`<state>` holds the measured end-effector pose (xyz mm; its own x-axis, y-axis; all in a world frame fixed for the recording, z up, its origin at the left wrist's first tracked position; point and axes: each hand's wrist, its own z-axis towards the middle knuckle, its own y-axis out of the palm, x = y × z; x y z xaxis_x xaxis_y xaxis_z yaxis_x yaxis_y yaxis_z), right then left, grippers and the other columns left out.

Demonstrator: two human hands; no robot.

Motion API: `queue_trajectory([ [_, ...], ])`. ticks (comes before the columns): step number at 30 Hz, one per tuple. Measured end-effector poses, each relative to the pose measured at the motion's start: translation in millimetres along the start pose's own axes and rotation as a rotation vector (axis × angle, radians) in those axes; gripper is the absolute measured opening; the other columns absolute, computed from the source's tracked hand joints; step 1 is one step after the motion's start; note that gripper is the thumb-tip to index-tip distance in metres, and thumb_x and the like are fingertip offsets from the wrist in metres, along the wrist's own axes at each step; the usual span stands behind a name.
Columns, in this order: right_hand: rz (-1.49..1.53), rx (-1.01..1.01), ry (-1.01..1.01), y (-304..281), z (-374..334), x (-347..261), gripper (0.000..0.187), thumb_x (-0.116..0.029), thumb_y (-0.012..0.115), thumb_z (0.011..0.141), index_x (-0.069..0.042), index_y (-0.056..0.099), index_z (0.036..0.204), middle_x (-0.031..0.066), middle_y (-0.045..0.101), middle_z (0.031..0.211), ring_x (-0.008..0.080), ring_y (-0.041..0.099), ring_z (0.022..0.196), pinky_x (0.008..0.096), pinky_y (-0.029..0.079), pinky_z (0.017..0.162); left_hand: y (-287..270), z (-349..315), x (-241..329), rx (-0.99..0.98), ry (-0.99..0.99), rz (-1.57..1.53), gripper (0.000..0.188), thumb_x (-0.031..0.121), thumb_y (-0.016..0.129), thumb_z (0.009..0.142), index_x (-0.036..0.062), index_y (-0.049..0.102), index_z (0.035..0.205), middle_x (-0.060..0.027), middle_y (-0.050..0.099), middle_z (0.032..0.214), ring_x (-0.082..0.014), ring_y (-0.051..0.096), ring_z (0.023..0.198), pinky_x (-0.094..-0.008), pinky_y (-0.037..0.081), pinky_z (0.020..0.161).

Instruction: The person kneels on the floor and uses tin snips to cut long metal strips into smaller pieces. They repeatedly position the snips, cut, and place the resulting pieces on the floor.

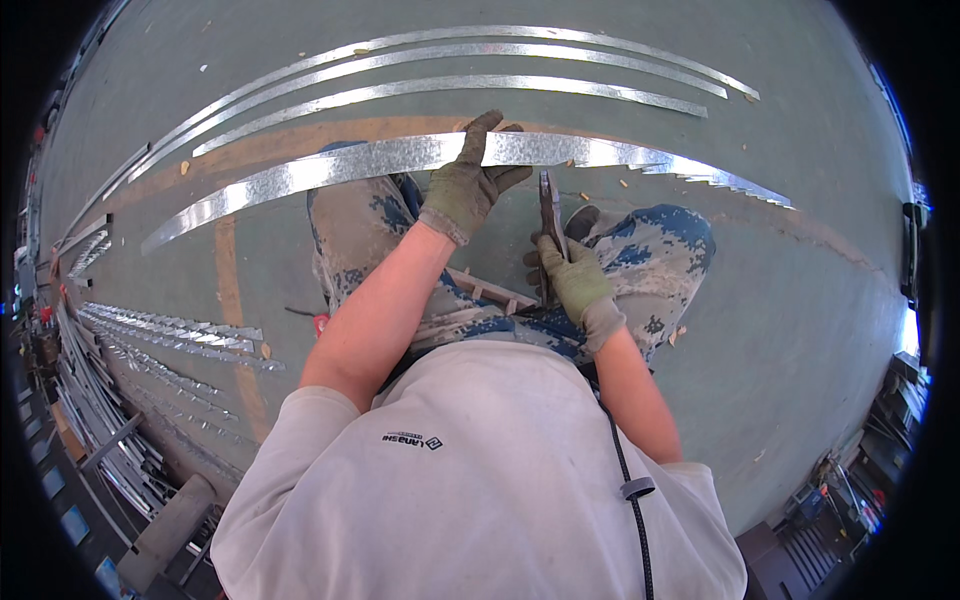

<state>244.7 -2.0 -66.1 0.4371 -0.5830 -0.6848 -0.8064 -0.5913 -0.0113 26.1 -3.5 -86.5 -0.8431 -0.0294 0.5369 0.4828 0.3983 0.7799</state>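
Observation:
A long strip of galvanized sheet metal (pixel 300 178) lies across my knees, its right end cut into saw-like teeth. My left hand (pixel 470 185), in a worn green glove, grips the strip near its middle. My right hand (pixel 575 285), gloved too, holds a pair of dark metal snips (pixel 550 210) with the blades pointing up toward the strip's near edge, just right of my left hand. The snips' tip sits a little below the strip.
Three more long metal strips (pixel 450 85) lie on the green floor beyond. Several notched strips (pixel 170 335) lie stacked at my left, with metal profiles and racks along the left edge. A small wooden stool (pixel 490 293) shows between my legs.

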Motion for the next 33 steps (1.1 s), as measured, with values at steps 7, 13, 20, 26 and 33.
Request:
queue_trajectory([
  [7,-0.089,0.033,-0.082,1,7,-5,0.039,-0.038,0.061,0.107,-0.004,0.068,0.125,0.0085,0.075,0.097,0.0158,0.068,0.074,0.0309,0.052,0.062,-2,-1,-1,0.002,0.002,-0.028,0.055,0.039,0.063,0.103,0.0088,0.050,0.146,-0.0155,0.057,0.141,-0.0343,0.062,0.127,-0.0510,0.058,0.109],
  [13,-0.030,0.029,-0.029,7,11,-2,0.038,-0.038,0.061,0.106,-0.004,0.069,0.122,0.0082,0.073,0.088,0.0160,0.065,0.068,0.0314,0.052,0.060,0,-3,0,0.036,-0.008,0.003,0.057,0.040,0.065,0.102,0.0086,0.049,0.147,-0.0150,0.057,0.140,-0.0334,0.063,0.126,-0.0500,0.057,0.109],
  [20,0.004,0.040,-0.039,5,13,-2,0.038,-0.038,0.061,0.107,-0.003,0.068,0.121,0.0077,0.071,0.086,0.0157,0.063,0.064,0.0315,0.050,0.057,1,-2,1,0.009,-0.005,0.013,0.059,0.042,0.065,0.101,0.0098,0.048,0.148,-0.0141,0.056,0.143,-0.0332,0.062,0.127,-0.0496,0.056,0.110],
  [26,-0.010,0.047,-0.018,7,8,-8,0.038,-0.040,0.061,0.106,-0.004,0.069,0.117,0.0055,0.066,0.081,0.0139,0.060,0.060,0.0301,0.047,0.052,-3,-1,0,-0.011,-0.010,-0.010,0.059,0.041,0.064,0.102,0.0101,0.047,0.148,-0.0140,0.056,0.144,-0.0336,0.061,0.129,-0.0494,0.055,0.111],
  [33,0.129,-0.002,0.016,5,3,-15,0.038,-0.040,0.064,0.104,-0.003,0.069,0.106,0.0045,0.061,0.074,0.0129,0.055,0.051,0.0300,0.044,0.043,-2,-3,1,0.015,-0.001,-0.088,0.051,0.041,0.058,0.106,0.0064,0.052,0.142,-0.0185,0.057,0.142,-0.0350,0.062,0.127,-0.0528,0.056,0.109],
])
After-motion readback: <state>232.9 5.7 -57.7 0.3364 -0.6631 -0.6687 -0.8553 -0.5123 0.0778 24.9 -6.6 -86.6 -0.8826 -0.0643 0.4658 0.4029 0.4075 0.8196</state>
